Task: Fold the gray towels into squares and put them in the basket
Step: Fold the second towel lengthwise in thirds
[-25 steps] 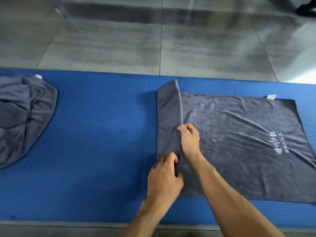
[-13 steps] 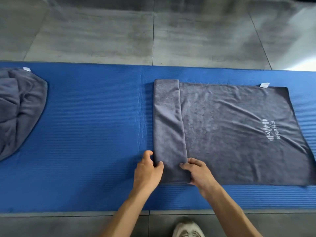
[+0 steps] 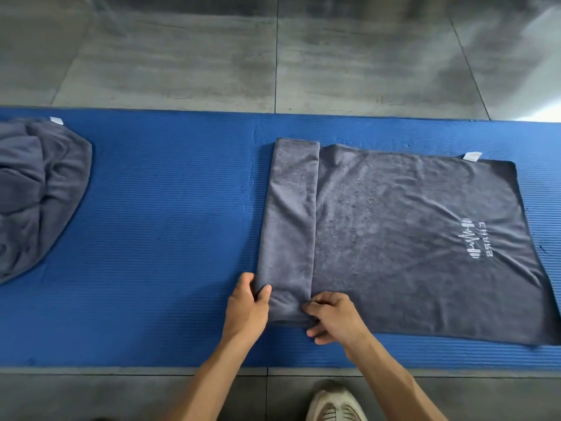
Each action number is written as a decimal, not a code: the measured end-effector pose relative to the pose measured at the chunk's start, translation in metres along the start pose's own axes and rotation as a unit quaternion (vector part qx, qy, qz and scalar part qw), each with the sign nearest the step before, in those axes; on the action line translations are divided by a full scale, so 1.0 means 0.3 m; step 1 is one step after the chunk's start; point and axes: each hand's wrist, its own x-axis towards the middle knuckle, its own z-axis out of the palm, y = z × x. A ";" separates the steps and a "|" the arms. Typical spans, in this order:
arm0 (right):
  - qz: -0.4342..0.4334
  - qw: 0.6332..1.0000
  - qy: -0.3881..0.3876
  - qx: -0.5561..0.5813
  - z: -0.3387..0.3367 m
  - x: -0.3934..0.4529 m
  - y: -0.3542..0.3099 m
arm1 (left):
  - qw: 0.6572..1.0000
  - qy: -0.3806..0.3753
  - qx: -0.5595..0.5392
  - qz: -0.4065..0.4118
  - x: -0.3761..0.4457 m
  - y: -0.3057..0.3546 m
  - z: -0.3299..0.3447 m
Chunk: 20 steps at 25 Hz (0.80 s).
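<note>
The blue mat point(image 3: 170, 238) lies across the tiled floor, and your gray towel point(image 3: 409, 238) is spread on its right half, long axis running left to right. The towel's left end is already turned over into a narrow folded band point(image 3: 291, 214), and the unfolded length stretches away to the right of it. A second, crumpled gray towel point(image 3: 36, 196) waits far to the left of the band. Your left hand point(image 3: 246, 311) pinches the band's near left corner; your right hand point(image 3: 334, 317) grips its near right edge, fingers point(image 3: 309, 307) curled on cloth. No basket shows.
</note>
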 end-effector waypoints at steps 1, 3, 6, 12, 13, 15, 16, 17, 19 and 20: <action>-0.020 0.996 0.015 -0.083 0.007 -0.005 0.000 | 0.999 0.007 0.037 0.019 -0.008 -0.018 -0.017; -0.113 0.962 0.108 -0.223 0.015 -0.014 -0.016 | 0.973 0.074 0.180 0.120 -0.016 -0.060 -0.040; -0.290 0.919 0.184 -0.195 0.027 0.003 -0.099 | 0.874 0.091 0.341 0.335 0.002 -0.089 -0.024; -0.443 0.775 0.248 -0.376 0.062 0.203 -0.317 | 0.929 0.083 0.262 0.247 0.062 -0.024 0.004; -0.461 0.767 0.234 -0.379 0.064 0.229 -0.381 | 0.930 0.079 0.254 0.254 0.069 -0.025 0.002; -0.441 0.796 0.211 -0.356 0.068 0.302 -0.524 | 0.951 0.064 0.188 0.237 0.085 -0.014 -0.010; -0.403 0.815 0.213 -0.357 0.073 0.340 -0.592 | 0.964 0.060 0.149 0.211 0.095 -0.004 -0.016; -0.362 0.826 0.221 -0.372 0.080 0.371 -0.651 | 0.976 0.052 0.118 0.178 0.107 0.008 -0.022; -0.285 0.829 0.238 -0.418 0.101 0.407 -0.731 | 0.984 0.023 0.107 0.141 0.126 0.027 -0.026; -0.261 0.825 0.240 -0.440 0.115 0.417 -0.750 | 0.985 0.011 0.107 0.137 0.134 0.028 -0.025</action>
